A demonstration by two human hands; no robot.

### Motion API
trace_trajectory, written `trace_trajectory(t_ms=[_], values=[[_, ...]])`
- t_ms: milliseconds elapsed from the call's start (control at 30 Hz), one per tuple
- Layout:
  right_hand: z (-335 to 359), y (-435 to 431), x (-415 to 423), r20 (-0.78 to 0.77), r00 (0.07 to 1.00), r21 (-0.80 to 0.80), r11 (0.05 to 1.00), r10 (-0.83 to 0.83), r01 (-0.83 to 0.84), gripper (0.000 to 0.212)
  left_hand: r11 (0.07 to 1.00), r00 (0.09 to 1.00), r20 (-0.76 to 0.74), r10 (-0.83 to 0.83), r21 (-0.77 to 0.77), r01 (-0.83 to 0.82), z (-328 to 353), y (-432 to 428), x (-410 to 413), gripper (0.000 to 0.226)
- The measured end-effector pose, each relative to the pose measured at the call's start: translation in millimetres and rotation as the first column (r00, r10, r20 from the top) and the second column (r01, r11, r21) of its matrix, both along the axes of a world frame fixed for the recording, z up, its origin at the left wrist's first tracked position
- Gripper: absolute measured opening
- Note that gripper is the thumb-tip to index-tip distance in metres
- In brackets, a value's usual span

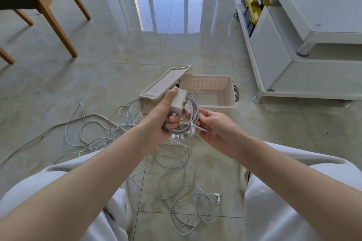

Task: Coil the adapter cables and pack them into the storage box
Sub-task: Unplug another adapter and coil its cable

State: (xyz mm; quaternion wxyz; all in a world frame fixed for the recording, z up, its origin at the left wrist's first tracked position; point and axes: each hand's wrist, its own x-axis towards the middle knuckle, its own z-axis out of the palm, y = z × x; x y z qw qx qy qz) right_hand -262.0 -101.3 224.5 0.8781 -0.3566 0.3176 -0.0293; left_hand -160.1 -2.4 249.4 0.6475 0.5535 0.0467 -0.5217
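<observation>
A white adapter (178, 101) and its coiled cable (194, 106) are held above the floor (117, 49) by the left hand (161, 123). The fingers are curled round the block and the loops, and the thumb is laid along the adapter's left edge. The free end of the cable (202, 128) is pinched between the thumb and bent fingers of the right hand (217, 130), just beside the coil.

The storage box (233, 94) is seen open on the floor just beyond the hands, with its lid (164, 82) tilted against its left rim. Bare tile is left between the box's right wall and the base of a white cabinet (284, 76) by the floor's right edge.

Loose cables (176, 178) are spread in a tangle on the floor under and to the left of the hands, and between the person's knees. A second white block (177, 140) is partly hidden beneath the hands. Wooden chair legs (58, 25) are planted toward the far left, well apart from the box, with open floor between.
</observation>
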Motion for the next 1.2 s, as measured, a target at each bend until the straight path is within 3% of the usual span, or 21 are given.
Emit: trace_trajectory(t_ms=[100,200,267,500,667,733,867,933,1000,1100,1200], values=[[4.4,3.2,0.4,-0.005,0.998,-0.087,0.994,-0.062,0.061,0.010,0.999,0.999,0.018,0.031,0.025,-0.032,-1.5,-0.2,0.9,0.035],[3.2,7.1,-5.5,-0.019,0.999,-0.442,0.895,0.047,-0.050,0.025,0.998,0.998,0.037,0.040,0.037,-0.042,-1.7,-0.3,-0.7,0.034],[2.5,10.0,-7.4,-0.023,0.995,-0.577,0.812,0.093,-0.089,0.032,0.999,0.998,0.054,0.032,0.038,-0.035,-3.3,0.3,-0.4,0.035],[0.3,9.9,-6.1,-0.186,0.949,-0.667,0.677,0.255,-0.313,0.015,0.977,0.986,0.143,-0.089,0.207,0.058,-18.1,8.3,-1.6,0.048],[-4.8,11.1,-6.2,-0.281,0.946,-0.902,0.290,0.163,-0.319,0.024,0.968,0.938,0.322,-0.130,0.246,0.050,-24.2,6.2,-5.4,0.045],[-0.9,11.6,-5.9,-0.187,0.975,-0.954,0.214,0.118,-0.209,0.015,0.973,0.932,0.340,-0.125,0.226,0.048,-23.9,4.5,-5.4,0.043],[9.0,4.4,-5.7,0.066,0.995,-0.993,-0.097,0.070,0.073,0.010,0.963,0.927,0.355,-0.124,0.269,0.026,-30.1,5.3,2.9,0.048],[16.6,-0.9,-7.6,0.145,0.986,-0.986,-0.076,0.079,0.151,0.009,0.969,0.941,0.328,-0.088,0.245,0.005,-31.5,6.2,8.2,0.049],[19.4,-1.3,-11.1,0.178,0.982,-0.983,0.048,0.065,0.175,0.009,0.976,0.948,0.309,-0.070,0.219,0.001,-29.8,5.2,10.9,0.047],[23.1,1.4,-11.6,0.161,0.987,-0.938,0.307,-0.028,0.162,0.012,0.984,0.960,0.276,-0.038,0.175,-0.011,-25.4,3.6,9.5,0.044],[26.9,-8.5,-7.5,0.168,0.971,-0.675,0.699,-0.168,0.238,0.009,0.997,0.965,0.261,-0.023,0.075,0.004,-21.2,2.3,6.8,0.042]])
